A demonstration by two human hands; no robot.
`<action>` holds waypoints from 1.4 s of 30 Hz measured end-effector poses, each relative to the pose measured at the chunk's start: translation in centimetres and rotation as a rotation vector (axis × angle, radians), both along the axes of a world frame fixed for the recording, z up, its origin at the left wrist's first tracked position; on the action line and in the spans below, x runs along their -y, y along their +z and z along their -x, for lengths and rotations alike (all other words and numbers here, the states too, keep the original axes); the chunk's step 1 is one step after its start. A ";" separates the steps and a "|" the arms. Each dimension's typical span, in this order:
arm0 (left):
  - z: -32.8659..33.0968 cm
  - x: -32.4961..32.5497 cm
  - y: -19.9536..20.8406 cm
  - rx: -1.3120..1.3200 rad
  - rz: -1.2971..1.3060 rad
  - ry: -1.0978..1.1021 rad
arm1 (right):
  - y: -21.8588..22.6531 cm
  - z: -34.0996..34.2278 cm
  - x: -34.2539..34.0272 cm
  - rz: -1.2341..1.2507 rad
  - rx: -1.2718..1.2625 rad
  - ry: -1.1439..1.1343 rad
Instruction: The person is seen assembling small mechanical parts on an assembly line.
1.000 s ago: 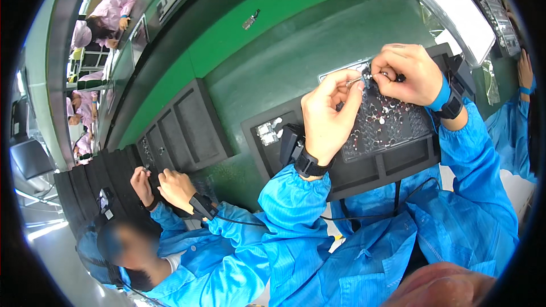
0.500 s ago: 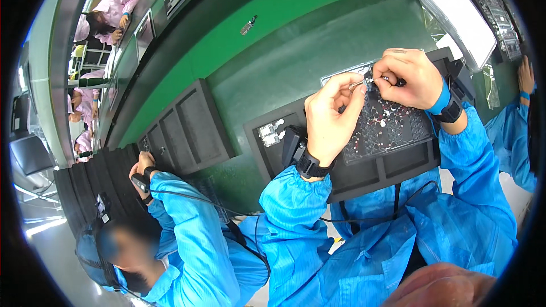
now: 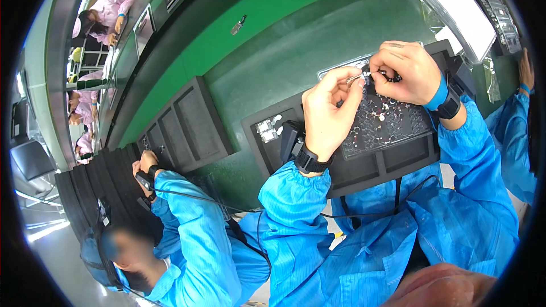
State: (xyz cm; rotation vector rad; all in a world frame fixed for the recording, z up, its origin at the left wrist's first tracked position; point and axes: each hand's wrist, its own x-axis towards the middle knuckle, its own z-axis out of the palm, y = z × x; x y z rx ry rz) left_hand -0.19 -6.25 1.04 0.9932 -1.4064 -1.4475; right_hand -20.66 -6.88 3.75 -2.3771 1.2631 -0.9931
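Above a clear tray of small parts (image 3: pixel 392 128), my two hands meet fingertip to fingertip. My left hand (image 3: pixel 331 108) pinches a small metal-and-dark part (image 3: pixel 364 75), with a thin shiny piece showing between thumb and forefinger. Closed at the same spot, my right hand (image 3: pixel 406 74) has thumb and forefinger at the part's right side; what its fingers hold is too small to name. The tray lies in a black foam tray (image 3: pixel 358 175) and contains many tiny parts with thin red and dark wires. A few silvery pieces (image 3: pixel 268 129) sit in the foam's left compartment.
A white panel (image 3: pixel 458 14) stands tilted at the back right, beside a tray of parts (image 3: pixel 496 17). Another black foam tray (image 3: pixel 190 122) lies left, near a co-worker's hand (image 3: pixel 147 162). Small metal parts (image 3: pixel 239 24) rest on the green belt. Another person's hand (image 3: pixel 526 71) is far right.
Both hands stay together over the tray, with slight shifts of the fingers. The view has moved a little, and the parts on the green belt appear farther left.
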 end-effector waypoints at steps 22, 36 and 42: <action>-0.7 0.3 0.6 -0.161 -0.279 -0.100 | -0.3 0.5 0.2 0.188 -0.065 0.100; -0.3 0.1 0.7 -0.108 -0.220 -0.043 | -0.8 1.0 0.9 0.188 -0.101 0.147; -0.3 0.0 0.9 -0.131 -0.178 -0.041 | 0.1 1.0 0.5 0.011 0.103 0.168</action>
